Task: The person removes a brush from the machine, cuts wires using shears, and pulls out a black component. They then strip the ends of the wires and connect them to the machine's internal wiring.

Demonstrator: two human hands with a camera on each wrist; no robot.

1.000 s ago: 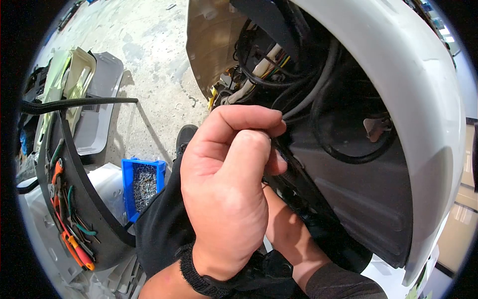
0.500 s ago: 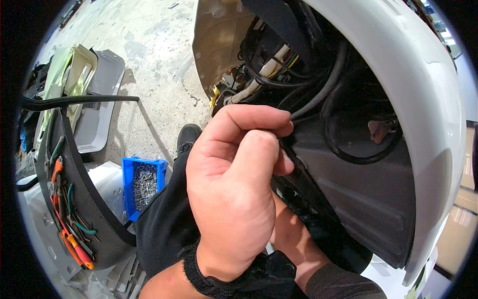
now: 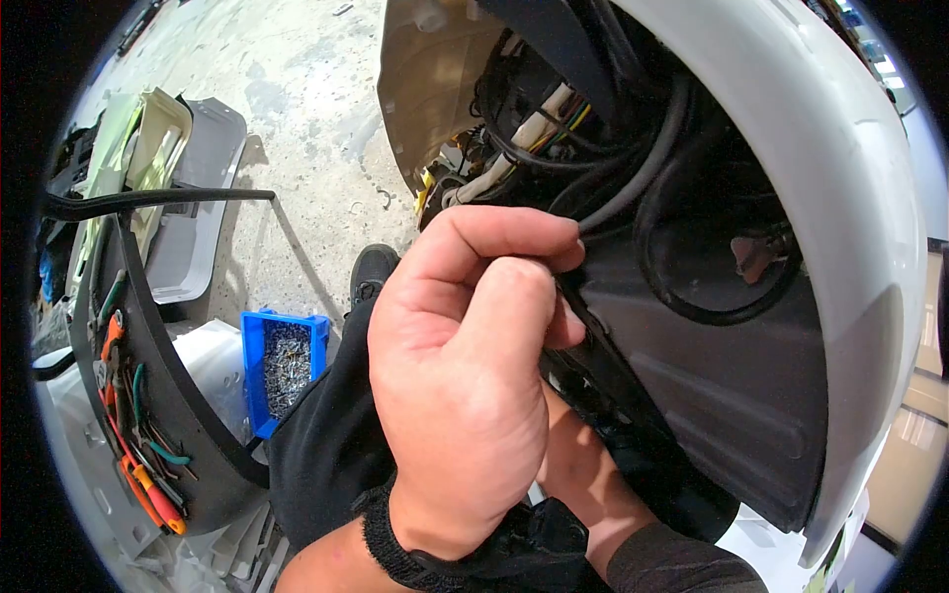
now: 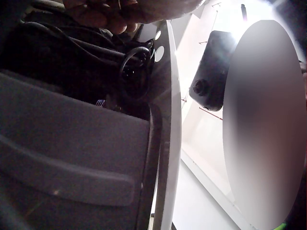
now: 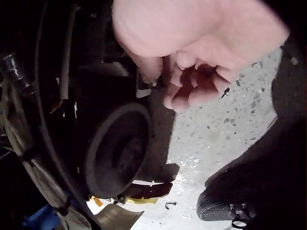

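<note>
My left hand (image 3: pixel 460 395), with a black strap at the wrist, is curled at the edge of a dark ribbed panel (image 3: pixel 712 385) inside a white curved shell (image 3: pixel 840 198). Its thumb lies against the bent index finger; I cannot tell what is between them. In the left wrist view its curled fingertips (image 4: pixel 115 24) show above the same panel. Behind it passes my right forearm (image 3: pixel 583 465), its hand hidden in the head view. The right wrist view shows that right hand (image 5: pixel 192 52) curled beside dark parts, a small shiny metal piece (image 5: pixel 225 92) close by its fingertips.
Black cables (image 3: pixel 643 188) and a pale wrapped harness (image 3: pixel 519 133) run inside the shell. A dark round part (image 5: pixel 120 148) sits below the right hand. At left are a blue bin (image 3: pixel 252 371) of small metal fasteners and a dark curved panel (image 3: pixel 213 465) carrying pliers and screwdrivers (image 3: pixel 158 499).
My left hand and the shell shifted slightly rightward in the head view between the first two frames. Since then both have stayed nearly still, the left fingers curled throughout.
</note>
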